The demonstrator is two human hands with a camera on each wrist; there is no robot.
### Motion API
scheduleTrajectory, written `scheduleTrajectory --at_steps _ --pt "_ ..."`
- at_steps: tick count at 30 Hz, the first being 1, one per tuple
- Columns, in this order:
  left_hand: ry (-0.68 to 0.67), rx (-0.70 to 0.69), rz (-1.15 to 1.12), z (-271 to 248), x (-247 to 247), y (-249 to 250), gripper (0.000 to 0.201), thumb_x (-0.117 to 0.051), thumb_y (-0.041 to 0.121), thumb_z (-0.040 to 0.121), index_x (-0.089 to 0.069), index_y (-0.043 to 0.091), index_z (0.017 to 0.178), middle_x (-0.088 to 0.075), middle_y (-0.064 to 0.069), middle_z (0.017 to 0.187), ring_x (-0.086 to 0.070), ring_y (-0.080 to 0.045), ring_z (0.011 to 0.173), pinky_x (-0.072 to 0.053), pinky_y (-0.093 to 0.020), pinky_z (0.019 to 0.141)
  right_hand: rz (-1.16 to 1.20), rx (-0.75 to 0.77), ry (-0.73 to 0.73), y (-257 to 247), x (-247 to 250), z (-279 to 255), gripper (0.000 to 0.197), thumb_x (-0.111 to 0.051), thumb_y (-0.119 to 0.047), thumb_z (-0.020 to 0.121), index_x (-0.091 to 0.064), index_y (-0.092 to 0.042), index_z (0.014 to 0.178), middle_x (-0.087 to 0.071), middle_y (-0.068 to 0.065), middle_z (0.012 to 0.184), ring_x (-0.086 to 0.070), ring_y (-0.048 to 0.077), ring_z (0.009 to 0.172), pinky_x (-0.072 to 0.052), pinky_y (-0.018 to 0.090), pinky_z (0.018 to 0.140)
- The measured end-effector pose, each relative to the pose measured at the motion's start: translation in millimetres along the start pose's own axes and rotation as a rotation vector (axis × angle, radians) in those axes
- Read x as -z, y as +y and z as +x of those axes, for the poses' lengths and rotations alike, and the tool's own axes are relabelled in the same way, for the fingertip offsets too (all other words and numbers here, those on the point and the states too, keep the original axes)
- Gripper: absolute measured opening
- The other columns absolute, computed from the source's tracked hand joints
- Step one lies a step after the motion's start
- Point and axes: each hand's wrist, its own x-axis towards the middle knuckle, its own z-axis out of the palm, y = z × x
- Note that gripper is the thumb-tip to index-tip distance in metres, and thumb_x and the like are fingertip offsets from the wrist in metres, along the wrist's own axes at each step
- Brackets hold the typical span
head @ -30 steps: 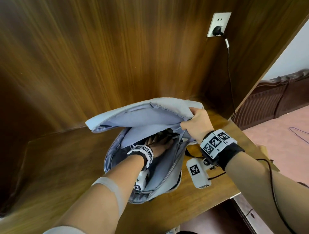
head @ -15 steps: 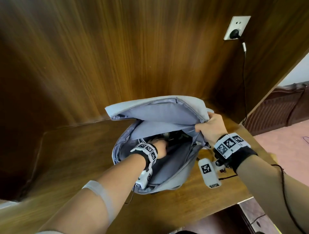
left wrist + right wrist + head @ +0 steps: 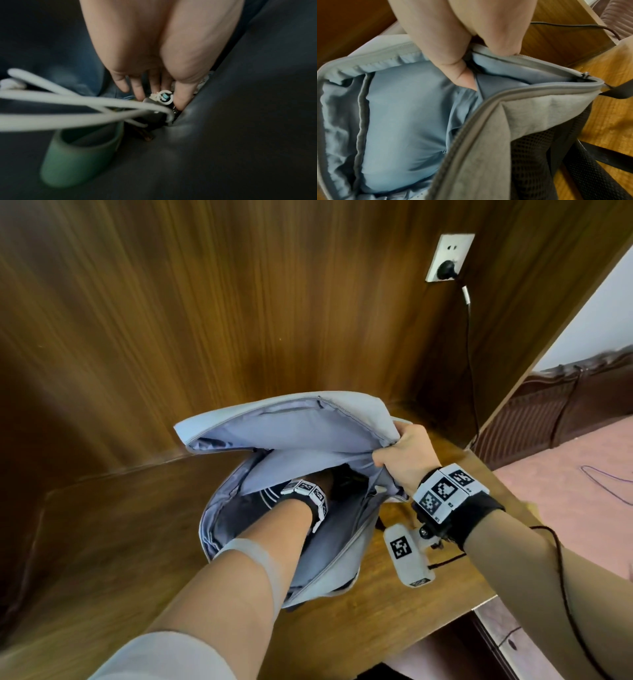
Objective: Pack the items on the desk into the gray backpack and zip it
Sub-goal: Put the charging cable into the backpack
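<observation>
The gray backpack (image 3: 342, 563) lies open on the wooden desk (image 3: 120, 525). My right hand (image 3: 404, 453) grips the edge of its raised flap (image 3: 291, 419) and holds the mouth wide; the right wrist view shows thumb and fingers (image 3: 464, 67) pinching the zipper seam over the blue lining (image 3: 406, 115). My left hand (image 3: 330, 482) reaches deep inside, mostly hidden in shadow. In the left wrist view its fingers and thumb (image 3: 159, 97) close on either side of a small dark item with a white-ringed end (image 3: 164, 98). A green cup (image 3: 77, 159) and a white cable (image 3: 68, 102) lie in the bag beside it.
Wooden panels rise behind and to the left of the desk. A wall socket (image 3: 448, 256) holds a black plug, and its cord (image 3: 471, 364) hangs to the desk's far right corner. Black mesh straps (image 3: 573, 155) spill from under the bag. The desk's front edge (image 3: 445, 621) is near.
My left hand has pushed deeper into the backpack, so only the wrist shows from above. The right hand keeps its hold on the flap.
</observation>
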Motion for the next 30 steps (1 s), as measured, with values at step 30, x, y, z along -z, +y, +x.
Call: scheduleTrajectory --at_steps 30 --pt "-0.233 -0.152 -0.73 -125 61 9 0.058 -0.062 0.049 0.089 -0.052 0.02 0.138 -0.059 -0.002 0.138 -0.056 -0.017 0.121 -0.042 -0.029 0.103 0.065 -0.151 0.022 29 -12 -31 0.031 -0.063 0.013 0.065 -0.066 -0.01 0.085 -0.065 0.006 0.073 -0.061 0.027 0.071 -0.051 0.033 0.065"
